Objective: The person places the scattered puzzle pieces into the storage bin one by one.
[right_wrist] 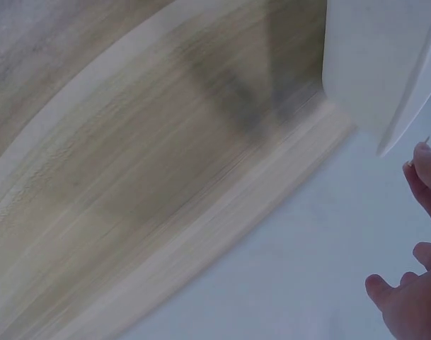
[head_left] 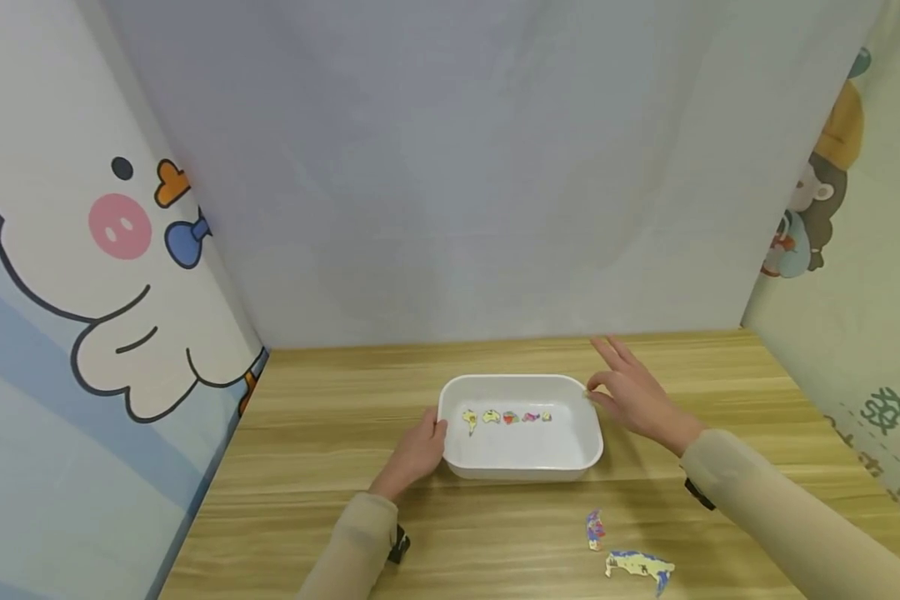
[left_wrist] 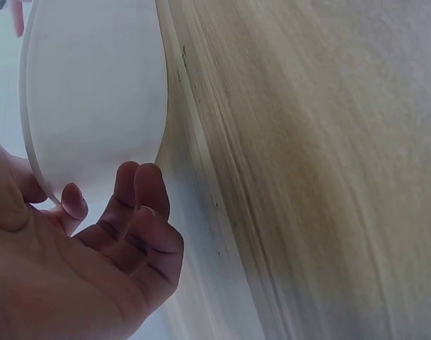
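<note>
A white rectangular dish (head_left: 521, 450) with rounded corners stands on the wooden table. Several small colourful paper-like cutouts (head_left: 510, 417) lie in a row inside it. My left hand (head_left: 418, 450) grips the dish's left side; in the left wrist view, its thumb is at the rim and its fingers curl by the outer wall. Over the right rim, my right hand (head_left: 637, 402) pinches a tiny pale yellowish piece (head_left: 587, 394) between thumb and index finger, the other fingers raised. Only a thin edge of that piece (right_wrist: 427, 139) shows in the right wrist view.
On the table (head_left: 330, 467), in front and right of the dish, lie a small purple-and-red cutout (head_left: 595, 530) and a larger yellow-and-blue animal-like cutout (head_left: 640, 564). A pale curtain (head_left: 450, 183) hangs behind the table, with cartoon-printed cloths at both sides.
</note>
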Demonstrator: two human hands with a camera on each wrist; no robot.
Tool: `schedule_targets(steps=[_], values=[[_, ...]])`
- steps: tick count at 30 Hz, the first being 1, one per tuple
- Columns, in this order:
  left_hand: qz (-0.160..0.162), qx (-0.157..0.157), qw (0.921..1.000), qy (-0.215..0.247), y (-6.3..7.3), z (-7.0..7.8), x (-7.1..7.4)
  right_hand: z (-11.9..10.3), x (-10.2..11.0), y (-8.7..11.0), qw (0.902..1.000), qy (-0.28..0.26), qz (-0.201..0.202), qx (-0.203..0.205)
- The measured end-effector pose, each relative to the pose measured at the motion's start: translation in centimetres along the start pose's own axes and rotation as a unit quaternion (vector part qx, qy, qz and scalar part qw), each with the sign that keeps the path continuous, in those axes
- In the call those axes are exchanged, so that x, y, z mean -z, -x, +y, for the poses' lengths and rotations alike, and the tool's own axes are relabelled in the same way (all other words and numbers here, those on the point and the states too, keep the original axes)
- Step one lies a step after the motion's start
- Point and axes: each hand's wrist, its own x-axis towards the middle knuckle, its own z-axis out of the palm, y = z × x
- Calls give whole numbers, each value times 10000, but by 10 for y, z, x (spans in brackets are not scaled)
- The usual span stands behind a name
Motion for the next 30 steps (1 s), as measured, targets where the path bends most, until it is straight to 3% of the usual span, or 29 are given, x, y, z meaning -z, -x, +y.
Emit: schedule_targets(steps=[15, 30], values=[[-18, 40, 10000, -37, -1, 0, 0, -1, -15, -23, 9993, 120, -41, 356], [12, 90, 9999, 49, -2, -6, -1, -3, -34, -33, 9945, 271, -650, 770]])
